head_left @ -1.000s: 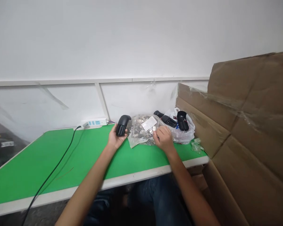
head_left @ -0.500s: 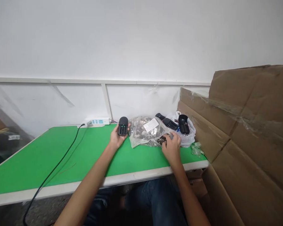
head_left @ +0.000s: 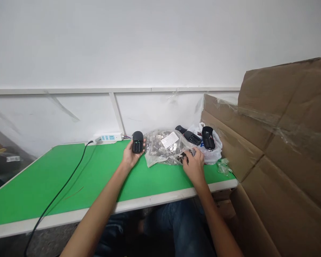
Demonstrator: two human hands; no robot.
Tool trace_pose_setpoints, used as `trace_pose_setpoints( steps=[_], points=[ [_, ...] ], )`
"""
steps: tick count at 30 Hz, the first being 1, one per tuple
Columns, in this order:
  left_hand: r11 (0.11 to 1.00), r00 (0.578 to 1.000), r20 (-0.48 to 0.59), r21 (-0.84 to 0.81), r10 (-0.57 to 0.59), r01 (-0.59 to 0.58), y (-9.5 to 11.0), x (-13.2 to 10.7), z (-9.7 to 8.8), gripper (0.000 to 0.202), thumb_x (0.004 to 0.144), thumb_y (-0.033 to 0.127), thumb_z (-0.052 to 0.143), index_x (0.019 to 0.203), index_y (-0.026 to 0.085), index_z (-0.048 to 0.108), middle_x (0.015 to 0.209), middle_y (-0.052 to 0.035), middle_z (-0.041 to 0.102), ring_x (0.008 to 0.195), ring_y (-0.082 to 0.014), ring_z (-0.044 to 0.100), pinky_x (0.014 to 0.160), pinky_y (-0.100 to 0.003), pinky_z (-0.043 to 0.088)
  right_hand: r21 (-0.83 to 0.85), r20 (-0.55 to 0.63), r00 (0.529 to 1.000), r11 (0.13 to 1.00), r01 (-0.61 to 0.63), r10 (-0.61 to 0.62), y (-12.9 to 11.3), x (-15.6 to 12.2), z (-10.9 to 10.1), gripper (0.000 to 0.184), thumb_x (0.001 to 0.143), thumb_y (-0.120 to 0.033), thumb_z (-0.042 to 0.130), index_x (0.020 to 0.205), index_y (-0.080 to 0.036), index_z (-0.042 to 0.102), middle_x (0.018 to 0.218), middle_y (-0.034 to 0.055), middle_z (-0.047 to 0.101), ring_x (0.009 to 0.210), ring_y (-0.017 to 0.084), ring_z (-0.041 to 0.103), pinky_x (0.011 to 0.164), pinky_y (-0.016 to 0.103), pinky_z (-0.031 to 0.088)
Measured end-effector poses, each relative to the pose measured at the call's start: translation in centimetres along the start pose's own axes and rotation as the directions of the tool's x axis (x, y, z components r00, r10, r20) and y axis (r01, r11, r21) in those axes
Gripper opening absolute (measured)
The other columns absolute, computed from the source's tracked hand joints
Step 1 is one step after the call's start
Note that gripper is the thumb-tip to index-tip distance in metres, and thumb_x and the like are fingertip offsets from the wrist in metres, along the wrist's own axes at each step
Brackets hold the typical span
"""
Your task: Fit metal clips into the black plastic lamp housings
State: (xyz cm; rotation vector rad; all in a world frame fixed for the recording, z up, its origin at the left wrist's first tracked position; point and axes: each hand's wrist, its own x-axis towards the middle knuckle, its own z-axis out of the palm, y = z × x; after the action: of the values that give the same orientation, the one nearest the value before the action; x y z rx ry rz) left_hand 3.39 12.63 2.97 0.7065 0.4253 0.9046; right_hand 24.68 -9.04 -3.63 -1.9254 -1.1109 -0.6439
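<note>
The left hand (head_left: pixel 131 156) is closed around a small black housing (head_left: pixel 137 142), held upright above the green worktop (head_left: pixel 69 178) with its open side facing the camera. The right hand (head_left: pixel 194 165) rests just beside it to the right, fingers curled at the mouth of a clear plastic bag (head_left: pixel 163 148) full of small metal parts; whether anything is pinched between those fingers cannot be told. The bag lies on the worktop between the two hands and carries a white label (head_left: pixel 169 139). Behind the right hand, a white plastic bag (head_left: pixel 212 151) holds more black housings (head_left: pixel 207 137). A crumpled bit of clear wrap (head_left: pixel 223 166) sits near the worktop's right edge. A white power strip (head_left: pixel 107 137) lies against the wall, its black cable (head_left: pixel 66 185) trailing across the worktop. Tall cardboard boxes (head_left: pixel 278 142) stand to the right.
</note>
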Motion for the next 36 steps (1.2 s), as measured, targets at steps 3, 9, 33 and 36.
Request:
trace_pose_setpoints(
  steps=[3, 9, 33, 36],
  points=[
    [1.0, 1.0, -0.019, -0.008, -0.001, 0.001, 0.2, -0.2, 0.1, 0.039, 0.107, 0.031, 0.036, 0.121, 0.011, 0.066, 0.105, -0.0152, 0.078, 0.077, -0.0229, 0.077, 0.056, -0.032, 0.062, 0.043, -0.011, 1.0, 0.999, -0.022, 0.022, 0.0, 0.0, -0.2, 0.027, 0.091, -0.018, 0.06, 0.11, -0.021, 0.079, 0.136, 0.0194, 0.051, 0.127, 0.038, 0.048, 0.107, 0.06, 0.048],
    [1.0, 1.0, 0.02, -0.013, -0.004, 0.004, 0.4, -0.4, 0.3, 0.041, 0.106, 0.032, 0.032, 0.118, 0.013, 0.066, 0.102, -0.0127, 0.077, 0.061, -0.0187, 0.068, 0.041, -0.028, 0.052, 0.108, -0.058, 0.998, 0.994, -0.019, 0.025, 0.1, 0.1, -0.2, 0.02, 0.091, -0.02, 0.06, 0.103, -0.019, 0.076, 0.129, 0.0185, 0.054, 0.123, 0.035, 0.051, 0.106, 0.058, 0.048],
    [0.999, 1.0, 0.01, 0.043, -0.022, 0.021, 0.2, -0.3, 0.6, 0.041, 0.108, 0.037, 0.034, 0.119, 0.012, 0.065, 0.093, -0.0119, 0.074, 0.049, -0.0135, 0.056, 0.034, -0.022, 0.039, 0.374, -0.174, 0.979, 0.927, -0.037, 0.109, 0.2, 0.7, -1.0, 0.011, 0.095, -0.027, 0.057, 0.095, -0.021, 0.066, 0.094, 0.0085, 0.074, 0.092, 0.025, 0.068, 0.087, 0.04, 0.052],
    [0.999, 1.0, 0.009, 0.044, -0.017, 0.016, 0.1, -0.4, 0.7, 0.041, 0.108, 0.038, 0.034, 0.116, 0.012, 0.065, 0.092, -0.0118, 0.074, 0.048, -0.0131, 0.055, 0.033, -0.021, 0.038, 0.29, -0.251, 0.968, 0.955, 0.063, 0.013, -0.6, 0.3, -1.7, 0.01, 0.098, -0.024, 0.055, 0.098, -0.021, 0.065, 0.096, 0.01, 0.074, 0.093, 0.025, 0.068, 0.088, 0.041, 0.052]
  ],
)
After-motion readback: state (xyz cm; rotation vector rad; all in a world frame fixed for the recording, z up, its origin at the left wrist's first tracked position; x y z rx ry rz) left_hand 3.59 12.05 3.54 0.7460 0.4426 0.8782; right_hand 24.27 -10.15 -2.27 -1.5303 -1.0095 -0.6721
